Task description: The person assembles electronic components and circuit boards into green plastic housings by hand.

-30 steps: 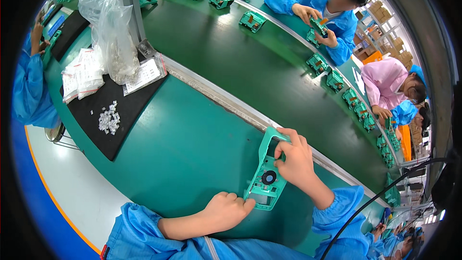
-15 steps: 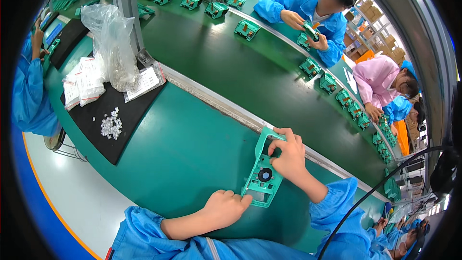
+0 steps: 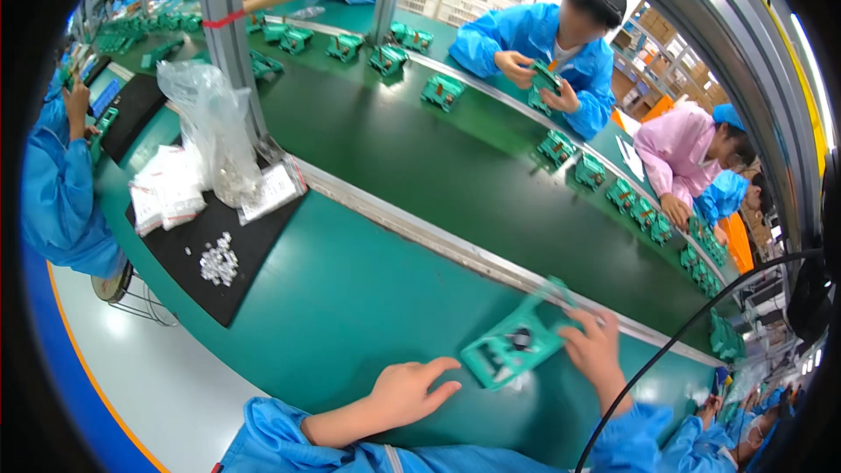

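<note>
Our right hand [image 3: 596, 352] gripped a flat green plastic housing [image 3: 512, 346] on the green table [image 3: 350, 298], our left hand [image 3: 407, 392] lay open and empty, near left.

The green housing [image 3: 515, 343] looks like moulded plastic, faintly glossy. Beneath it the green table top [image 3: 350, 298] is smooth and matt — far of it runs a brushed metal rail [image 3: 420, 232]. At far left, a crinkled clear plastic bag [image 3: 215, 123] — shiny — stands on a matt black mat [image 3: 210, 236].
</note>
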`<action>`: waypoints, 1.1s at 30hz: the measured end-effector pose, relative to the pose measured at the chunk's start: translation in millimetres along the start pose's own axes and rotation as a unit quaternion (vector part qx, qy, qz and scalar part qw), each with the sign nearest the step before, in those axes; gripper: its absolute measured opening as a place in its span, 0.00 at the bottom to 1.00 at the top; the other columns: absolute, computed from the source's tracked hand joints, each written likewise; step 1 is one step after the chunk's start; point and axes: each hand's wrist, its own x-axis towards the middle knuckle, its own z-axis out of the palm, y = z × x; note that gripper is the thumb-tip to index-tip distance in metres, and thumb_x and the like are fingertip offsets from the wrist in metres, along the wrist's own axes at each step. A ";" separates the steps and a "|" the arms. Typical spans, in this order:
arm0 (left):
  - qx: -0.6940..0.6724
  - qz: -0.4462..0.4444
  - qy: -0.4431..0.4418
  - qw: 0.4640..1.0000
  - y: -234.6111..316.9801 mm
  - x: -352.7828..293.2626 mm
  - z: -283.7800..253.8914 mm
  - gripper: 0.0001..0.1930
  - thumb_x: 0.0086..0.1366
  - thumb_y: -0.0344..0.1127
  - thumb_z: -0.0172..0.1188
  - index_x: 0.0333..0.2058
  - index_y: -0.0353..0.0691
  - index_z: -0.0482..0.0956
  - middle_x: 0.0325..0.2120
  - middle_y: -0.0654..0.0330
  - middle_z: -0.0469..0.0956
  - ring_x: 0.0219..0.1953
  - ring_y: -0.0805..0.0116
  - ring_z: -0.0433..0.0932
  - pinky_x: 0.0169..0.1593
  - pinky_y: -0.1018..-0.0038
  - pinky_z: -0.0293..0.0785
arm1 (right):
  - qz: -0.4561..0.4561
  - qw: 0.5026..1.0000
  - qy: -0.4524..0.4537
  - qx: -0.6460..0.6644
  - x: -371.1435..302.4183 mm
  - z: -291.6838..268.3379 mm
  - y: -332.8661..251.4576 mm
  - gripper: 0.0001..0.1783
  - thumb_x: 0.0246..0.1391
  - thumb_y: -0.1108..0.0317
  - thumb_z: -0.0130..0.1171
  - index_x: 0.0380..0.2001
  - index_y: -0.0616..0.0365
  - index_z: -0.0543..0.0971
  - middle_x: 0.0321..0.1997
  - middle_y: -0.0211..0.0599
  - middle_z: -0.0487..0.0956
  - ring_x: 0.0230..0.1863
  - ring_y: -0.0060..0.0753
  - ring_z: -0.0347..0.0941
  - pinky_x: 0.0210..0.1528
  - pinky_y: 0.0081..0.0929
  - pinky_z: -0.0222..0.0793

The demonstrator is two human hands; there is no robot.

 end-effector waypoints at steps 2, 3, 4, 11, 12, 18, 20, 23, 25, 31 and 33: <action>-0.351 -0.225 -0.058 0.907 -3.3 5.2 -5.9 0.06 0.57 0.33 0.48 0.29 0.38 0.70 0.11 0.67 0.64 0.13 0.74 0.63 0.21 0.76 0.63 | 0.102 0.993 -0.028 -0.044 -70.4 -5.7 32.9 0.10 0.30 0.69 0.57 0.24 0.50 0.75 0.38 0.30 0.70 0.45 0.40 0.60 0.49 0.39 0.51; -0.342 -0.223 -0.053 0.911 -10.9 5.7 -5.1 0.06 0.57 0.33 0.48 0.29 0.38 0.70 0.11 0.67 0.64 0.13 0.74 0.63 0.21 0.76 0.63 | 0.219 0.974 -0.037 -0.049 -101.9 -14.6 33.9 0.09 0.32 0.71 0.56 0.24 0.54 0.73 0.37 0.34 0.70 0.44 0.42 0.61 0.49 0.40 0.51; -0.537 -0.284 -0.025 0.794 -20.6 5.1 -0.2 0.06 0.57 0.32 0.45 0.29 0.37 0.70 0.11 0.67 0.62 0.14 0.76 0.61 0.23 0.77 0.62 | 0.285 0.956 -0.010 -0.074 -140.1 -15.1 42.8 0.10 0.33 0.71 0.56 0.25 0.56 0.72 0.37 0.38 0.70 0.43 0.45 0.61 0.49 0.42 0.51; -0.826 -0.286 0.052 0.484 -49.1 -7.7 9.9 0.06 0.54 0.25 0.42 0.29 0.34 0.69 0.20 0.60 0.68 0.25 0.69 0.68 0.46 0.68 0.64 | 0.486 0.784 -0.104 -0.372 -327.4 -16.9 100.7 0.14 0.45 0.56 0.51 0.33 0.50 0.76 0.38 0.40 0.73 0.38 0.46 0.67 0.38 0.39 0.63; -0.842 -0.291 0.041 0.452 -50.1 -3.8 11.9 0.07 0.53 0.24 0.43 0.30 0.34 0.69 0.22 0.58 0.70 0.27 0.68 0.70 0.49 0.67 0.63 | 0.410 0.799 -0.066 -0.434 -345.2 -16.6 108.4 0.14 0.46 0.56 0.49 0.34 0.49 0.75 0.38 0.40 0.73 0.36 0.44 0.67 0.36 0.37 0.64; -0.830 -0.338 0.075 0.437 -47.4 6.6 3.6 0.12 0.59 0.23 0.40 0.42 0.31 0.63 0.36 0.53 0.69 0.42 0.60 0.69 0.54 0.66 0.61 | 0.351 0.904 0.097 -0.223 -132.8 -18.2 72.2 0.21 0.40 0.68 0.53 0.42 0.56 0.69 0.40 0.45 0.70 0.44 0.47 0.64 0.48 0.38 0.58; -0.813 -0.362 0.047 0.454 -28.8 25.9 -2.7 0.11 0.59 0.24 0.41 0.41 0.34 0.64 0.36 0.53 0.69 0.43 0.60 0.69 0.52 0.66 0.63 | 0.180 0.973 0.146 -0.018 -62.6 7.0 34.8 0.21 0.40 0.72 0.53 0.43 0.57 0.69 0.43 0.47 0.68 0.46 0.49 0.62 0.49 0.40 0.56; -0.783 -0.417 0.027 0.460 12.6 53.9 -18.3 0.07 0.60 0.32 0.43 0.33 0.38 0.70 0.25 0.58 0.71 0.28 0.71 0.70 0.34 0.72 0.68 | -0.104 0.952 0.204 0.201 44.7 0.7 -72.2 0.14 0.37 0.69 0.57 0.33 0.51 0.72 0.37 0.36 0.70 0.38 0.43 0.66 0.41 0.39 0.59; -0.836 -0.297 -0.018 0.461 -31.2 50.7 21.9 0.11 0.59 0.29 0.43 0.39 0.34 0.68 0.38 0.52 0.71 0.42 0.63 0.70 0.48 0.70 0.66 | -0.187 0.909 0.293 0.231 81.5 5.8 -109.8 0.14 0.35 0.65 0.60 0.30 0.49 0.72 0.33 0.34 0.69 0.34 0.39 0.65 0.36 0.36 0.60; -0.855 -0.283 0.067 0.430 -56.4 56.9 30.3 0.12 0.58 0.31 0.42 0.37 0.32 0.68 0.35 0.54 0.72 0.39 0.61 0.71 0.47 0.68 0.65 | -0.110 0.930 0.210 0.282 110.7 41.0 -120.9 0.12 0.31 0.67 0.62 0.25 0.49 0.72 0.34 0.35 0.68 0.37 0.42 0.64 0.39 0.37 0.58; -0.842 -0.309 0.057 0.438 -58.8 58.2 30.7 0.10 0.58 0.32 0.41 0.34 0.34 0.69 0.33 0.54 0.72 0.38 0.63 0.71 0.46 0.69 0.66 | -0.095 0.928 0.195 0.304 106.7 45.0 -120.7 0.12 0.32 0.67 0.61 0.25 0.49 0.72 0.34 0.36 0.68 0.38 0.42 0.64 0.40 0.38 0.58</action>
